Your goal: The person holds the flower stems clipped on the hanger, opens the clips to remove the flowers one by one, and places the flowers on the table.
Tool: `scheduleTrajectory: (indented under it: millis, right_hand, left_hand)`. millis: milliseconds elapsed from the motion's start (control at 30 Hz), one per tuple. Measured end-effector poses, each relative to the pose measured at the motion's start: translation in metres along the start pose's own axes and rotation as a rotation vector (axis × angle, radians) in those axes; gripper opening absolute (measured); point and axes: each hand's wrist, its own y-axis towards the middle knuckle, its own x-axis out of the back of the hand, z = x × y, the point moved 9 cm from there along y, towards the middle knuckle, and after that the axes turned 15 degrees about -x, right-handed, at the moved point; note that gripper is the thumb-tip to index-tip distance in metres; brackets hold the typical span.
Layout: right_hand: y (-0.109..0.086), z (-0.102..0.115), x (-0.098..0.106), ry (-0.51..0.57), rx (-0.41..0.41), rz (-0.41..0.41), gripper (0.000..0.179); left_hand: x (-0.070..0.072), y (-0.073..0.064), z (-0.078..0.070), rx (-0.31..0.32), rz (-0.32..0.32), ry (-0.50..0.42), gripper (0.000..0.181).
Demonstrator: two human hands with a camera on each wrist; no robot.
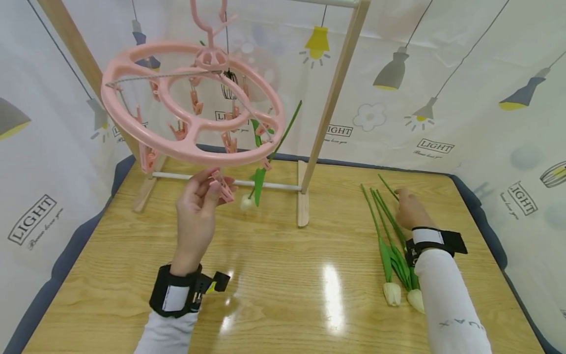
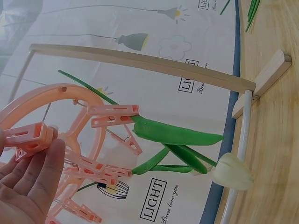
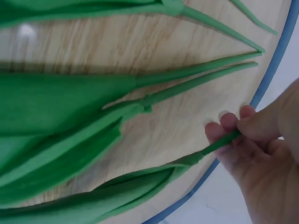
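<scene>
My left hand (image 1: 196, 219) pinches a pink clothespin (image 1: 223, 186) that hangs at the near side of a round pink drying hanger (image 1: 194, 153). In the left wrist view, another clothespin (image 2: 114, 110) of the hanger is clipped on an artificial tulip (image 2: 233, 171), its white bloom pointing down. At the right of the table, my right hand (image 1: 412, 211) holds the stem (image 3: 220, 142) of one tulip between thumb and fingers, close to the stem's end. Several more white tulips (image 1: 392, 294) lie beside it, stems pointing away from me; my right forearm hides part of the bunch.
The hanger hangs from a stand with wooden posts (image 1: 336, 93) and a white lower rod (image 1: 283, 186). More clothespins (image 1: 179, 130) dangle around its ring. A white printed cloth (image 1: 367, 142) surrounds the wooden table (image 1: 283, 265).
</scene>
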Motion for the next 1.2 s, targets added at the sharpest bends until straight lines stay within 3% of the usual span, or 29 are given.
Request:
scheduleTrajectory:
  millis: [167, 367, 700, 1200]
  right_hand:
    - [-0.001, 0.001, -0.003, -0.037, -0.024, -0.064, 0.036]
    - [-0.008, 0.005, -0.005, -0.039, -0.09, -0.125, 0.037]
    - [-0.004, 0.001, -0.01, -0.042, -0.153, -0.095, 0.035]
    - [-0.007, -0.007, -0.016, 0.025, -0.158, -0.037, 0.039]
  left_hand:
    - [-0.003, 0.002, -0.003, -0.024, 0.029, -0.002, 0.032]
    - [-0.006, 0.003, -0.005, -0.049, 0.048, -0.035, 0.032]
    - [-0.004, 0.002, -0.004, -0.046, 0.053, -0.023, 0.032]
    - [-0.005, 0.0, -0.005, -0.053, 0.045, -0.041, 0.032]
